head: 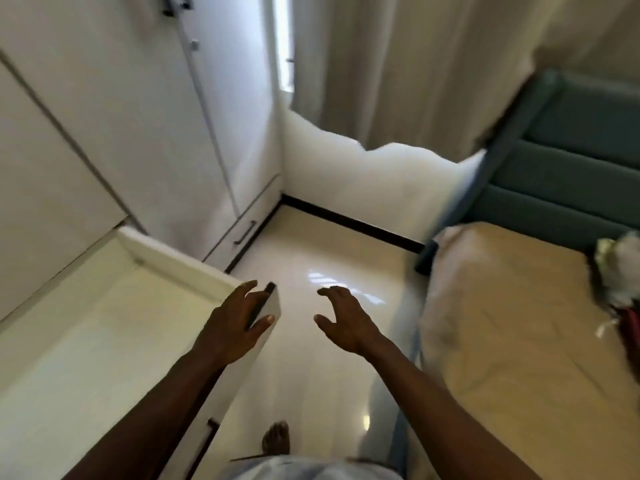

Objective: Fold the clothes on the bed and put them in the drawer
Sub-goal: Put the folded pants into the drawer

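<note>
A white drawer point(180, 261) stands pulled out at the lower left, its inside bare as far as I see. My left hand point(235, 323) hovers over the drawer's front corner by its dark handle point(261, 304), fingers spread and holding nothing. My right hand point(346, 322) floats above the floor with loosely bent fingers, also holding nothing. The bed point(512, 341) with a beige sheet lies at the right. A heap of clothes point(620, 271), white with a bit of red, sits at the bed's far right edge, partly cut off.
White wardrobe doors point(121, 116) rise at the left with another low drawer point(242, 233) beyond. Glossy cream floor point(322, 258) runs between wardrobe and bed. A teal headboard point(571, 161) and beige curtains point(398, 64) stand at the back. My bare foot point(275, 438) is below.
</note>
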`<state>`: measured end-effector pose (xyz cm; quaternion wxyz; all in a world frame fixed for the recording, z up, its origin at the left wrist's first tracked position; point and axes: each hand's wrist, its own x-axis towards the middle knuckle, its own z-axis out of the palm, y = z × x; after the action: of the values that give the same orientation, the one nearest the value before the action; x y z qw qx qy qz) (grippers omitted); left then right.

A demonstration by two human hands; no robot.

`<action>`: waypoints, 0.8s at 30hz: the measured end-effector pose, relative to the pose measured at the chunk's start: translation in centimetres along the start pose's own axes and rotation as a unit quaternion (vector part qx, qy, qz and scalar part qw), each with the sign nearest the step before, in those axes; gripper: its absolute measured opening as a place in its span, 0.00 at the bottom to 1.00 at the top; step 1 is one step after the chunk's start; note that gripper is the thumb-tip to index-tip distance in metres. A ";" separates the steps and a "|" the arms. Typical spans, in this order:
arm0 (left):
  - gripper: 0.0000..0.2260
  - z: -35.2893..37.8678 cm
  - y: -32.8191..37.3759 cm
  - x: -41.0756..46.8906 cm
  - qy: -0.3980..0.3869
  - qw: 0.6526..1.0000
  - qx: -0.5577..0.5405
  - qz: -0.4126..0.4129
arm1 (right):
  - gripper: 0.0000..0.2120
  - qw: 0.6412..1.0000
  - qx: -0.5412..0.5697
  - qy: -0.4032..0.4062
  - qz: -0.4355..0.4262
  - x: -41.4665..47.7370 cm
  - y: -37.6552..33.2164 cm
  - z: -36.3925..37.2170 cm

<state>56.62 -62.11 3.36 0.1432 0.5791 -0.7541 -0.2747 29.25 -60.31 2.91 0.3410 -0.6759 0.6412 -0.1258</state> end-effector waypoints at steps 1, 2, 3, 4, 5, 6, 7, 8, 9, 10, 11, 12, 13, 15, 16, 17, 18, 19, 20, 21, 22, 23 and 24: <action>0.23 0.3 0.6 1.7 -0.014 1.000 -0.003 0.015 | 0.28 1.000 0.007 0.014 0.027 -0.3 1.3 -1.1; 0.22 0.7 1.2 3.4 -0.036 0.999 -0.004 0.038 | 0.27 0.998 0.023 0.028 0.058 -1.0 2.4 -2.1; 0.22 1.0 2.4 5.7 -0.069 0.995 0.004 0.073 | 0.27 0.993 0.046 0.057 0.097 -1.7 3.9 -3.2; 0.24 1.6 3.3 7.5 -0.082 0.991 0.008 0.104 | 0.26 0.987 0.055 0.079 0.125 -2.4 5.1 -4.3; 0.25 2.2 4.9 9.6 -0.097 0.987 0.014 0.129 | 0.26 0.979 0.070 0.110 0.158 -3.4 6.5 -5.3; 0.26 2.8 6.1 11.0 -0.110 0.983 0.019 0.148 | 0.25 0.970 0.084 0.135 0.186 -4.2 7.7 -6.0; 0.25 3.8 8.1 12.9 -0.125 0.977 0.026 0.172 | 0.25 0.956 0.108 0.158 0.221 -5.4 9.2 -7.0; 0.23 4.6 9.3 14.2 -0.133 0.972 0.027 0.190 | 0.24 0.945 0.129 0.172 0.246 -6.2 10.1 -7.5; 0.22 5.6 10.9 15.5 -0.139 0.967 0.031 0.212 | 0.24 0.933 0.148 0.186 0.271 -7.0 11.2 -8.1; 0.21 7.2 13.4 17.6 -0.159 0.958 0.037 0.236 | 0.25 0.916 0.169 0.207 0.300 -7.9 13.1 -9.1; 0.21 8.5 15.7 19.2 -0.177 0.948 0.049 0.259 | 0.25 0.899 0.191 0.221 0.326 -8.5 14.7 -9.7; 0.21 9.5 17.8 20.5 -0.189 0.939 0.060 0.282 | 0.24 0.886 0.206 0.231 0.346 -9.0 16.0 -10.1; 0.21 10.7 20.2 22.0 -0.205 0.927 0.077 0.304 | 0.24 0.870 0.222 0.244 0.366 -9.4 17.7 -10.6; 0.22 14.0 25.0 25.4 -0.237 0.899 0.110 0.352 | 0.22 0.831 0.260 0.282 0.403 -10.1 21.5 -11.8; 0.22 15.2 27.0 26.6 -0.244 0.889 0.120 0.368 | 0.21 0.813 0.278 0.300 0.414 -10.3 22.7 -12.3; 0.23 16.3 29.1 27.9 -0.251 0.881 0.126 0.381 | 0.20 0.795 0.300 0.317 0.422 -10.4 24.2 -13.0; 0.24 17.9 31.4 29.6 -0.261 0.872 0.127 0.394 | 0.17 0.771 0.327 0.334 0.433 -10.6 26.1 -13.5; 0.25 19.0 32.9 30.7 -0.269 0.865 0.132 0.403 | 0.14 0.750 0.348 0.342 0.447 -10.8 27.3 -13.8; 0.27 20.5 34.6 32.2 -0.280 0.857 0.137 0.411 | 0.11 0.721 0.375 0.355 0.462 -10.9 28.9 -13.9; 0.28 21.7 36.1 33.4 -0.297 0.849 0.144 0.414 | 0.07 0.689 0.398 0.373 0.477 -10.9 30.3 -13.9; 0.29 23.0 37.5 34.4 -0.307 0.840 0.145 0.424 | 0.05 0.663 0.421 0.389 0.482 -11.0 31.6 -14.0; 0.31 24.1 39.0 35.3 -0.315 0.831 0.148 0.434 | 0.05 0.638 0.447 0.394 0.488 -11.1 32.8 -14.0; 0.31 25.5 40.4 36.2 -0.321 0.825 0.149 0.441 | 0.05 0.619 0.468 0.396 0.491 -11.1 34.2 -14.0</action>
<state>0.46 -83.03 2.43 -0.0897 0.0782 -0.9642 -0.2370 -7.61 -52.04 -5.13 0.3351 0.1060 0.8052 -0.4777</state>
